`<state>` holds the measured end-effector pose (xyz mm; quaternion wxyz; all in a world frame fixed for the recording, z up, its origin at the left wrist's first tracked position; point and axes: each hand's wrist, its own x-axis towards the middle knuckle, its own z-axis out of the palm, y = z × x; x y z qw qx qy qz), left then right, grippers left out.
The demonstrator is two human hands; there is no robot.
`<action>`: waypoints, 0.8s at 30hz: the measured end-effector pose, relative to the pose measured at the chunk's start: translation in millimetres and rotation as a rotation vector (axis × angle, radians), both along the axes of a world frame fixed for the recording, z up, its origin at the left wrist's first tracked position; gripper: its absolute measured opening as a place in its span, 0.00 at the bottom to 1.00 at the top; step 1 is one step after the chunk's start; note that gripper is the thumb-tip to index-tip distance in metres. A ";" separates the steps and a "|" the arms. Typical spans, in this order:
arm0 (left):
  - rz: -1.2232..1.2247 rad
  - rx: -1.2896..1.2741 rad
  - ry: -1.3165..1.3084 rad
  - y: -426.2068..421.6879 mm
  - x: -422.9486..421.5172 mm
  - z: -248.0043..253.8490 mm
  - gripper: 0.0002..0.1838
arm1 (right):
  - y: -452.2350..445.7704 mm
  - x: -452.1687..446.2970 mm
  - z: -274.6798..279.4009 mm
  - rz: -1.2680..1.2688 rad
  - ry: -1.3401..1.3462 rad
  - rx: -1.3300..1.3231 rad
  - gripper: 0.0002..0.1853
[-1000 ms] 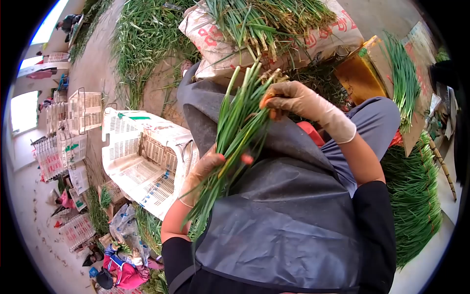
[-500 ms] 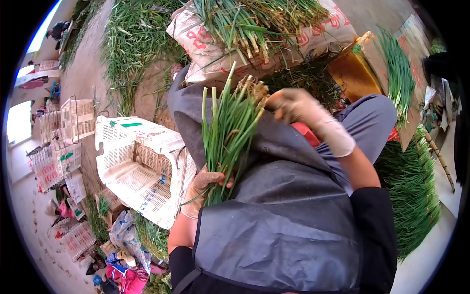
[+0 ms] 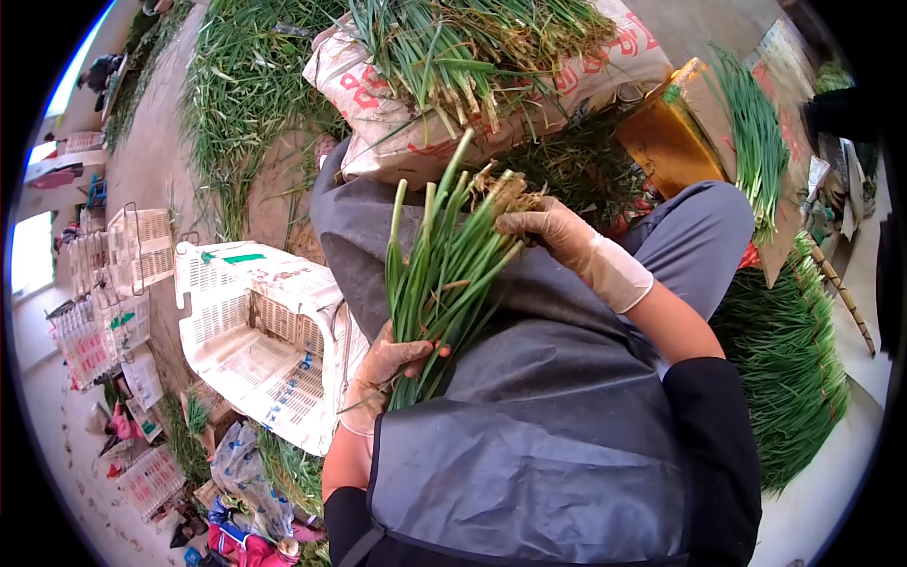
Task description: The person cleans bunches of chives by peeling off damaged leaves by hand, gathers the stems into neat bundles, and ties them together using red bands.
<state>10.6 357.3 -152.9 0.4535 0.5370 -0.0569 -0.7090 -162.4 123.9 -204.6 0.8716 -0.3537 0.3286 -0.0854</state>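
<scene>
A bunch of green stalks stands tilted above my lap, its pale cut ends and brown rooty ends pointing up. My left hand, in a thin glove, is wrapped round the lower leafy part. At the upper right of the bunch, my gloved right hand has its fingers pinched on the brown root ends. Beyond my knees lies a pile of similar stalks on a white sack with red print.
A white plastic crate lies left of my lap. Neat green stalks are heaped at the right, below a cardboard piece with a bundle and a yellow container. A person in pink is at the lower left.
The bunch was turned more upright and its leafy end drawn in. My right hand moved off to the right, then came back to the root ends. The view shifted slightly.
</scene>
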 end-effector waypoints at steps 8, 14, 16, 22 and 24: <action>0.079 -0.011 -0.021 10.3 4.1 -6.3 0.36 | -55.5 -14.6 -22.7 -0.525 -0.049 -0.035 0.12; 0.255 -0.027 0.234 31.8 12.9 -15.0 0.31 | -98.3 -35.9 -33.3 0.471 1.070 -1.546 0.23; 0.242 -0.035 0.296 35.5 16.4 -23.0 0.31 | -79.6 -19.2 -3.8 0.296 0.489 -1.365 0.28; 0.148 -0.277 0.502 38.7 12.6 -39.3 0.30 | -27.9 26.5 -1.9 0.219 -0.051 -0.557 0.19; 0.186 -0.293 0.560 44.4 10.4 -42.2 0.31 | -49.9 16.4 20.4 -0.099 0.021 -0.559 0.11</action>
